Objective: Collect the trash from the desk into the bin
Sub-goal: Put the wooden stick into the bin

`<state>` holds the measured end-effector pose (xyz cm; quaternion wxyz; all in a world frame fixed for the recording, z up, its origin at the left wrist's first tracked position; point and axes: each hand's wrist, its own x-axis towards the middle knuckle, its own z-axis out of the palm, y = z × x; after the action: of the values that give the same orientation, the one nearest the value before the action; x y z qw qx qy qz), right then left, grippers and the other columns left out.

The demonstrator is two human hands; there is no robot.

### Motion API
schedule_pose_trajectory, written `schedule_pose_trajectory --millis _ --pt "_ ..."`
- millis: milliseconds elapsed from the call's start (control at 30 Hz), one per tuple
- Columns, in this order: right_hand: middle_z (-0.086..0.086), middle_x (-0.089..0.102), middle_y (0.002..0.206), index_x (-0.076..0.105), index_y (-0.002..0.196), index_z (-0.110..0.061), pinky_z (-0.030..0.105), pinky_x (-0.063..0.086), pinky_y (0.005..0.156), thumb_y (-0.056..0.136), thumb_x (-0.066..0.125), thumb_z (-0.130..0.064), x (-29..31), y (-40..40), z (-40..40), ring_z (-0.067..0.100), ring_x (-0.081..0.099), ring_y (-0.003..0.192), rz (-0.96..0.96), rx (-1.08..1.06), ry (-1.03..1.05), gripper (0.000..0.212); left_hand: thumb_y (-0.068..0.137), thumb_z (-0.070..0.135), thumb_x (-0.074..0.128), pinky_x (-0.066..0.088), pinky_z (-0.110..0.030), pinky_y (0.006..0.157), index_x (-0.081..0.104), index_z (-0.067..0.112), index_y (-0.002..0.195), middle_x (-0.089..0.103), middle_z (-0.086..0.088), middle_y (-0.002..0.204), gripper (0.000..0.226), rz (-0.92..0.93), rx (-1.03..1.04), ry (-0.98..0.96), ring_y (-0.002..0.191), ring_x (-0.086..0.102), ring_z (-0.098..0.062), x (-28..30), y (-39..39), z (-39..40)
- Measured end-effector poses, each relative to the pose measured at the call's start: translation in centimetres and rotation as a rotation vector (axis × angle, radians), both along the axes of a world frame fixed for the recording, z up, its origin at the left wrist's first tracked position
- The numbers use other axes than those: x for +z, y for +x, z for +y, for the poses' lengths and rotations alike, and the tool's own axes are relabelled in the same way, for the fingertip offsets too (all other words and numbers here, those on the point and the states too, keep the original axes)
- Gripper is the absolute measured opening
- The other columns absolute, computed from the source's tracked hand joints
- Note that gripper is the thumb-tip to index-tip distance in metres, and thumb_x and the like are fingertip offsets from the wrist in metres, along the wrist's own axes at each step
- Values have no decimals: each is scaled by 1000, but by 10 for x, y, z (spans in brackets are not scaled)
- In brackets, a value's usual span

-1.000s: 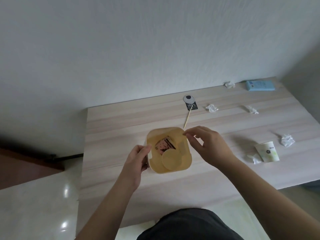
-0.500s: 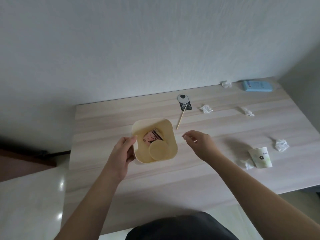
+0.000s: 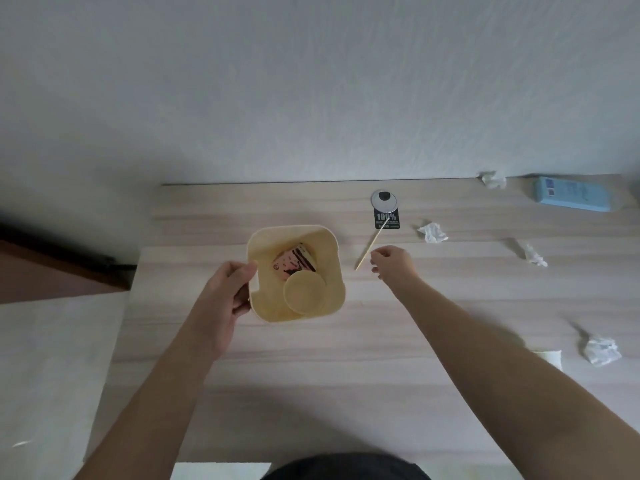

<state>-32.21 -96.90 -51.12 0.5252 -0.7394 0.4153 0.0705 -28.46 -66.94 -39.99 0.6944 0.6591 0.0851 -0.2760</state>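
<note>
A cream square bin [image 3: 328, 268] stands on the wooden desk [image 3: 346, 358], with a pink wrapper [image 3: 293, 262] and a round disc [image 3: 304, 292] inside. My left hand [image 3: 230, 289] grips the bin's left rim. My right hand [image 3: 393, 263] hovers just right of the bin, fingers curled and empty, its fingertips beside the near end of a thin wooden stick [image 3: 370, 247]. Crumpled paper wads lie at the middle back [image 3: 433, 232], the far back [image 3: 493, 179], the right [image 3: 533, 255] and the near right [image 3: 602, 351].
A black tag [image 3: 386, 218] under a round silver cap [image 3: 384, 199] lies at the stick's far end. A light blue packet [image 3: 571, 194] rests at the back right by the wall. A pale object [image 3: 550, 356] peeks out behind my right forearm.
The bin was set down to the left, held by my left hand. My right hand left the bin's rim and moved right and forward to the stick's near end.
</note>
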Motion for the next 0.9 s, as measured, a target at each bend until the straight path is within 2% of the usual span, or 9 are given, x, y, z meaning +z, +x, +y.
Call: schedule_pose_trajectory --millis 67,200,367,433,533,600,667,733,900 --pt "10 72 84 66 94 -12 38 53 75 88 55 -25 -7 13 -6 27 68 85 48 36 -87 18 78 36 65 34 -23 49 50 17 79 37 7 54 25 -5 32 -7 45 35 -7 2 2 -8" --pt "10 65 87 62 97 -5 30 40 62 85 56 -32 -17 32 -9 26 57 77 135 89 -228 31 79 36 64 32 -20 43 47 17 76 36 7 51 26 9 73 -37 43 34 -7 4 5 -21" --pt "15 62 98 47 109 -2 35 46 68 87 55 -36 -26 43 -6 35 63 93 226 65 -264 41 78 37 66 36 -19 42 47 18 74 35 7 51 27 40 82 -14 44 34 -8 3 7 -25" --pt "13 63 94 45 108 -5 34 44 66 88 54 -30 -27 44 -5 34 63 90 234 82 -299 34 77 37 66 36 -20 45 48 18 73 36 6 52 27 47 92 7 45 34 -8 2 7 -23" --pt "10 59 86 42 107 -8 34 42 62 82 50 -10 -29 44 -2 31 58 78 256 97 -348 27 78 37 66 29 -25 48 47 19 72 35 6 52 27 58 116 32 45 32 -9 0 8 -18" --pt "13 62 95 44 110 -6 36 43 64 83 43 -3 -30 42 -1 33 61 85 275 137 -403 27 77 37 67 26 -25 48 47 20 70 34 7 50 27 58 125 33 44 31 -8 -2 7 -14" --pt "17 61 107 47 112 -4 37 44 68 87 38 -1 -30 37 -2 37 61 98 292 218 -484 27 73 39 69 27 -24 46 47 21 67 33 7 50 29 61 127 25 43 30 -8 -4 5 -10" --pt "20 60 112 48 113 -3 38 42 69 88 37 1 -30 31 -5 39 59 103 313 283 -545 27 69 42 71 28 -23 44 48 22 66 33 7 50 31 66 111 24 44 30 -8 -6 3 -7" --pt "15 65 104 53 107 -1 35 48 69 82 49 2 -24 18 -11 34 63 98 398 406 -540 25 66 45 73 29 -21 40 48 18 70 37 8 50 37 38 76 19 43 33 -6 -7 -2 -7"
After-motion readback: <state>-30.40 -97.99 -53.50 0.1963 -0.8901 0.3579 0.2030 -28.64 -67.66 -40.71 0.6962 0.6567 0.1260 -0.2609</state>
